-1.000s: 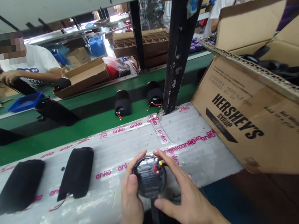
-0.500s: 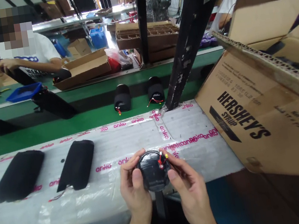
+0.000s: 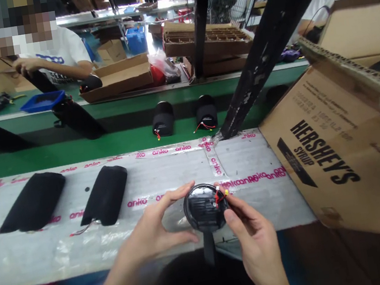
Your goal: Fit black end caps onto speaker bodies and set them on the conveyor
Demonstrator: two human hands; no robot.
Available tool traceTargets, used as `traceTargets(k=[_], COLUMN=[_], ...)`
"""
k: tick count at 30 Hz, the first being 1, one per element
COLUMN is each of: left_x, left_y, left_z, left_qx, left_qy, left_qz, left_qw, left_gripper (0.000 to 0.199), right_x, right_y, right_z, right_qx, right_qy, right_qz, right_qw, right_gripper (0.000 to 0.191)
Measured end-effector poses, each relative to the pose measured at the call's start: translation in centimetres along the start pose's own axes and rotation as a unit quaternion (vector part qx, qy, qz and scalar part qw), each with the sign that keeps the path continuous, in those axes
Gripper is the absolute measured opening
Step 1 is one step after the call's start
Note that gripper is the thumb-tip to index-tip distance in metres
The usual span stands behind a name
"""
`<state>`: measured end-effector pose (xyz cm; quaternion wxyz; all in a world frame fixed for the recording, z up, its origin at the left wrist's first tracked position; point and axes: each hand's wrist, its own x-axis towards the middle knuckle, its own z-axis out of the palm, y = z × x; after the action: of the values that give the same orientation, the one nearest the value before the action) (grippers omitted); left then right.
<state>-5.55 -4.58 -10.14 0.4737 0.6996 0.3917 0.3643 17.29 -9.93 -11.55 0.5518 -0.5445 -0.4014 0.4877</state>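
A black round housing (image 3: 204,211) shows its glossy round end toward me, with short red wires and white and yellow connectors (image 3: 221,195) at its upper right. My right hand (image 3: 255,232) grips its right side, thumb in front and fingers behind. On the other side, my left hand (image 3: 159,223) is open in a wide C, thumb and fingers apart around the left edge; whether a fingertip touches the rim I cannot tell. A dark strap-like piece (image 3: 209,249) hangs below the housing. Two black fabric-covered pieces (image 3: 36,201) (image 3: 107,195) lie to the left, the nearer one with thin wires.
The bench is covered in taped white sheeting (image 3: 165,170). On the green surface beyond stand two black cylinders (image 3: 163,118) (image 3: 206,111) with wires. A slanted black post (image 3: 255,56) and a large cardboard box (image 3: 323,151) are at right. Across, a person (image 3: 52,58) handles a dark item.
My left hand has let go and spread to the left of the housing. My right hand keeps hold of it, and the housing sits slightly higher and further right in view.
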Motion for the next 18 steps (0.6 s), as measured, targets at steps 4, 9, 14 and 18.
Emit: traceTargets(k=[4, 9, 14, 18], left_x=[1.2, 1.7, 0.7, 1.0], left_y=[-0.6, 0.6, 1.6, 0.8], left_z=[-1.0, -1.2, 0.9, 6.0], left_qx=[0.067, 0.098, 0.008, -0.139], left_qy=[0.008, -0.046, -0.071, 0.165], left_qz=[0.072, 0.063, -0.012, -0.056], left_qw=[0.995, 0.992, 0.997, 0.975], left_gripper=[0.075, 0.088, 0.085, 0.055], right_x=[0.2, 0.7, 0.7, 0.4], right_y=[-0.4, -1.0, -0.9, -0.8], right_z=[-0.5, -0.5, -0.2, -0.3], right_qx=[-0.049, -0.090, -0.101, -0.118], right_qy=[0.001, -0.003, 0.002, 0.003], right_qz=[-0.004, -0.033, -0.043, -0.051], right_qw=[0.999, 0.995, 0.994, 0.992], right_gripper=[0.039, 0.039, 0.037, 0.036])
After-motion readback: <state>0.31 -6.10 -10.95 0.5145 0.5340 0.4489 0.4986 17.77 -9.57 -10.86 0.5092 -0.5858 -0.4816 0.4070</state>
